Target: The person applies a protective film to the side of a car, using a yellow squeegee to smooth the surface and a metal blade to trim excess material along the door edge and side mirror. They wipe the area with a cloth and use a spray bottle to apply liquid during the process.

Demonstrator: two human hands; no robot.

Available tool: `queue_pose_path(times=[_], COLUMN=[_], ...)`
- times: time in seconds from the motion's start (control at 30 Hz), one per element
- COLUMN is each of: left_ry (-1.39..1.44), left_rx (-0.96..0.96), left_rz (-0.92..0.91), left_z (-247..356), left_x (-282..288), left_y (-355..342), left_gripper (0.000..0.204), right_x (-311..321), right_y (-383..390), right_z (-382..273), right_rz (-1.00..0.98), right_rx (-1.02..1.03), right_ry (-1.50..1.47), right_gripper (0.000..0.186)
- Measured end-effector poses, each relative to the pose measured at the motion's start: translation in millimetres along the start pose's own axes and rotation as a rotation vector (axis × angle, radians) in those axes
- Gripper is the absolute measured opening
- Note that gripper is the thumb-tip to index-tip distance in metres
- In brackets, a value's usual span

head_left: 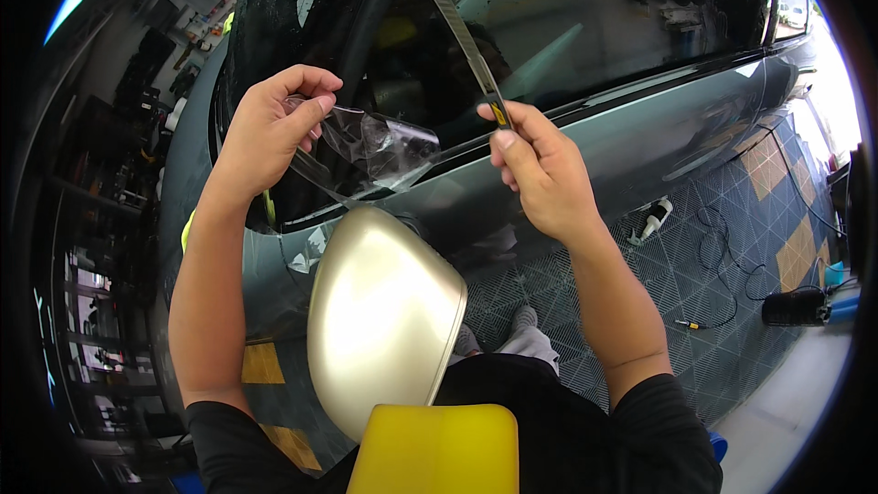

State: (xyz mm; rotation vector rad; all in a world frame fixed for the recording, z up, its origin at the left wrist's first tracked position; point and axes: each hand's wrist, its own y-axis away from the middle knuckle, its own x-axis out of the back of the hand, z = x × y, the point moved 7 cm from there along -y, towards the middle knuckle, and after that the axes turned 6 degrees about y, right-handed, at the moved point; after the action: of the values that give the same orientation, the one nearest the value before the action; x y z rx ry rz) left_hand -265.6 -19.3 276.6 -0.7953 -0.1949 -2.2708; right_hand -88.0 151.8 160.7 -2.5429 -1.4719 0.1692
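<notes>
Pinched between the thumb and fingers of my left hand (279,123) is a crumpled sheet of clear film (389,146). It spreads to the right in front of the car window, and its lower edge reaches the top of the pale gold side mirror (384,311). My right hand (544,169) is closed around a snap-off utility knife (498,112). A long segmented blade (465,41) points up and left from it, apart from the film. Both hands are raised above the mirror, one on either side.
Behind my hands stands a dark grey car door (622,142) with a wet window (594,27). A white spray bottle (656,217) lies on the tiled floor (677,284), near a black cable (727,261). A yellow panel (434,453) sits close at the bottom.
</notes>
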Motion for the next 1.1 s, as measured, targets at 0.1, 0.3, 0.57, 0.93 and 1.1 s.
queue_pose_path(times=[0.1, 0.3, 0.57, 0.93, 1.1], left_ry=[0.008, 0.019, -0.912, -1.481, -1.551], left_rx=[0.004, 0.041, -0.594, -0.349, -0.477], left_rz=[-0.006, 0.051, -0.242, -0.900, -0.918], left_z=[7.7, 1.4, 66.3, -0.3, -3.0], left_x=[1.9, 23.6, -63.4, -150.1, -150.9], left_y=[-1.3, 2.7, 42.1, 4.2, 3.4], left_gripper=[0.018, 0.018, 0.030, 0.041, 0.024], right_x=[9.5, -10.6, 0.8, -51.9, -50.2], right_y=[19.2, 41.0, 75.6, 57.6, 53.9], right_z=[29.1, 73.7, 110.8, 112.4, 110.3], right_rz=[0.022, -0.056, -0.016, -0.022, -0.045], right_rx=[0.022, -0.027, -0.101, -0.051, -0.113], right_ry=[0.094, 0.136, 0.133, -0.383, -0.355], right_gripper=[0.026, 0.026, 0.028, 0.022, 0.025])
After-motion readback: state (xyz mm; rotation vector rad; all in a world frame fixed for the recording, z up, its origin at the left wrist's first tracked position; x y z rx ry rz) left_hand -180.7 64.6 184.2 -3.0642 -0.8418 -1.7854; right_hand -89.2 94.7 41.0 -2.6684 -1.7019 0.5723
